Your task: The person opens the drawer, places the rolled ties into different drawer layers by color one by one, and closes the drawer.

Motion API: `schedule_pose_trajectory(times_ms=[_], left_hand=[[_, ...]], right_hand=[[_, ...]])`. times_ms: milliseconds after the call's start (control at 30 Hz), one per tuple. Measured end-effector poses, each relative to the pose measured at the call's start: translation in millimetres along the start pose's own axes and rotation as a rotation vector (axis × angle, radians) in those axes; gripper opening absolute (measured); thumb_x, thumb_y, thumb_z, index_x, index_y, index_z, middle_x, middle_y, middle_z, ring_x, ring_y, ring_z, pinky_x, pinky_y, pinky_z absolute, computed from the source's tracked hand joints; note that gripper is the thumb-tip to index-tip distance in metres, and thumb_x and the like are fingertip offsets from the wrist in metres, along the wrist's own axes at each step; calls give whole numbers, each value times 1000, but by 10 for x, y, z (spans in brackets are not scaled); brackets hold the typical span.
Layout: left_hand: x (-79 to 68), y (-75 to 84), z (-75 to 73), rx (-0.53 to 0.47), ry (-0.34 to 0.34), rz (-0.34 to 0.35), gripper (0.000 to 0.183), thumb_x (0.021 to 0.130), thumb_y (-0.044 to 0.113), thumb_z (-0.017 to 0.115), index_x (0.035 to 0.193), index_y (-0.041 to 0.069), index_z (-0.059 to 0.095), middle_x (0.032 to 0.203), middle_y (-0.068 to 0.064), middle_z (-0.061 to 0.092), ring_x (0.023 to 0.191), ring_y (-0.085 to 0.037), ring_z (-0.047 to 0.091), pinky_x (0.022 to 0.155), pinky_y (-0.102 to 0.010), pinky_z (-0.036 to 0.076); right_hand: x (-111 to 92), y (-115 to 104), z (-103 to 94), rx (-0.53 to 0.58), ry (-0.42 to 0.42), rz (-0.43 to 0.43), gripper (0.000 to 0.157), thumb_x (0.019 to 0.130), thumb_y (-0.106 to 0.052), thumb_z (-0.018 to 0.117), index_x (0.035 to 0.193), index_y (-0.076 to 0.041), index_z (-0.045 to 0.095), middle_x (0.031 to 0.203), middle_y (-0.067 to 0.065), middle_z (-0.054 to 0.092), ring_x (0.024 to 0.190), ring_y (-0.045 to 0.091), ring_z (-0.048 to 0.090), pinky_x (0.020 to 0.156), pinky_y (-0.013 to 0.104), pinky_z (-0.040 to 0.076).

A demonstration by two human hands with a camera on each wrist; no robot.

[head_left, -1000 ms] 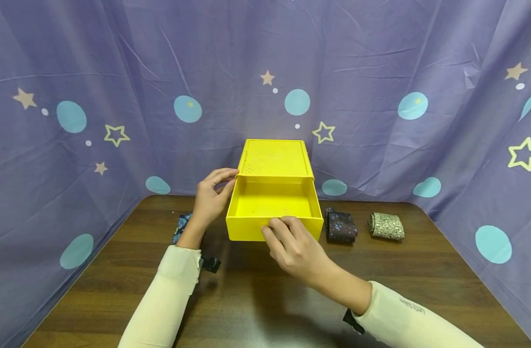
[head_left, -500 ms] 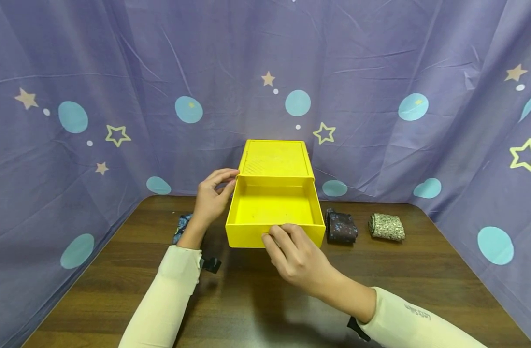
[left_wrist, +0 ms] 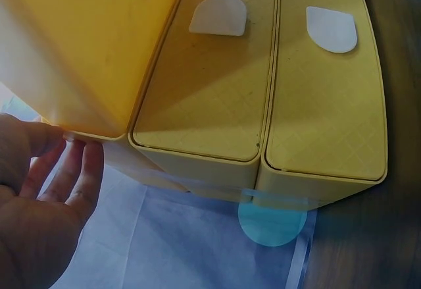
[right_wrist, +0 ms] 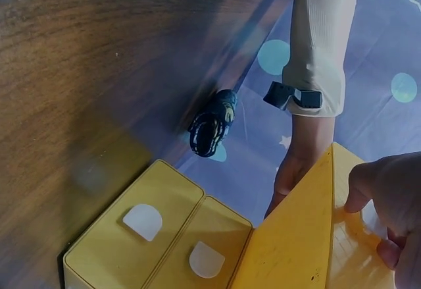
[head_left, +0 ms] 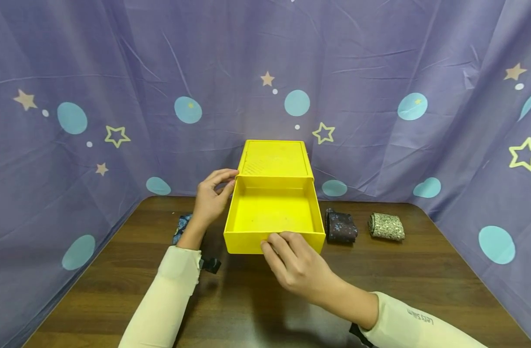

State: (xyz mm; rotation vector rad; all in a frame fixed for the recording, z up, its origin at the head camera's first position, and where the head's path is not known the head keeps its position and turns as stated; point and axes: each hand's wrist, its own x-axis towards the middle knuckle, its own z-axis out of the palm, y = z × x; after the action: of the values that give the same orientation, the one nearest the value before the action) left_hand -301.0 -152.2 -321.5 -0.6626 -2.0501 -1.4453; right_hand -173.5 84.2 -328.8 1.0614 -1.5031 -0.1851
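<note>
A yellow plastic drawer cabinet stands at the far middle of the table, its top drawer pulled well out and empty inside. My left hand holds the cabinet's upper left front edge, with thumb and fingertips at that edge in the left wrist view. My right hand grips the drawer front at its middle, where a white handle shows partly between the fingers. Two lower drawers with white handles are closed beneath, seen in both wrist views.
Right of the cabinet lie a dark flowered fabric roll and a green-gold patterned roll. A blue patterned roll sits on the left, partly behind my left wrist. A purple curtain hangs behind the wooden table.
My right hand has drawn the top drawer farther out toward me, showing more of its inside. The left hand and the cabinet have stayed in place.
</note>
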Motion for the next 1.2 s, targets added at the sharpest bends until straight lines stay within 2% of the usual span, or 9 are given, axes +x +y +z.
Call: schedule_pose_trajectory(times_ms=[133,200,467,667,833,933,1133,1200], left_hand=[[-2,1,-2,7,-11,12,26,101,-1,61,125,-9,68,130,-22,63,112,-35,62,89,-41,59],[0,8,-3,6,-12,12,27,101,-1,61,126,-9,68,130,-22,62,112,-35,62,89,-46,58],[-2,28,-2,6,-3,19,26,101,-1,61,125,-8,69,130,-22,63,112,-34,63,88,-29,58],[-8,14,0,-18,1,14,26,101,-2,61,125,-10,68,129,-24,62,112,-36,63,85,-17,54],[-11,10,-5,-23,6,21,26,100,-3,61,125,-10,68,128,-25,63,112,-38,63,84,-15,53],[-8,13,-8,-22,11,11,26,100,-3,61,125,-10,68,129,-24,63,112,-37,63,87,-20,55],[0,10,-3,-9,8,-4,27,101,-2,61,126,-8,68,129,-23,63,113,-36,63,92,-47,57],[-1,8,3,-10,5,-5,27,101,-2,61,126,-9,68,129,-23,63,112,-36,63,92,-45,57]], right_hand=[[-46,-24,3,20,-15,-1,29,107,1,44,97,0,72,93,14,66,78,24,60,66,28,52],[-80,-36,17,36,-23,-3,30,107,1,44,98,0,72,94,14,66,79,24,60,66,28,53],[-222,-78,90,87,-52,-21,29,107,-1,45,102,1,73,99,15,68,81,25,61,71,30,57],[-240,-75,81,107,-80,-42,28,107,-1,45,105,1,73,101,15,67,84,25,61,75,30,57],[-186,-11,49,122,-60,-72,25,104,-9,50,108,0,72,100,12,67,83,24,61,73,29,56],[-136,56,30,125,-35,-68,26,99,-18,54,110,-1,72,99,11,67,82,24,61,69,30,55],[-61,191,-30,168,-30,14,34,95,-29,60,114,-3,71,99,11,68,84,28,64,70,37,56],[-54,247,-56,197,-36,58,35,96,-31,60,115,-2,70,101,12,69,86,30,64,71,39,56]])
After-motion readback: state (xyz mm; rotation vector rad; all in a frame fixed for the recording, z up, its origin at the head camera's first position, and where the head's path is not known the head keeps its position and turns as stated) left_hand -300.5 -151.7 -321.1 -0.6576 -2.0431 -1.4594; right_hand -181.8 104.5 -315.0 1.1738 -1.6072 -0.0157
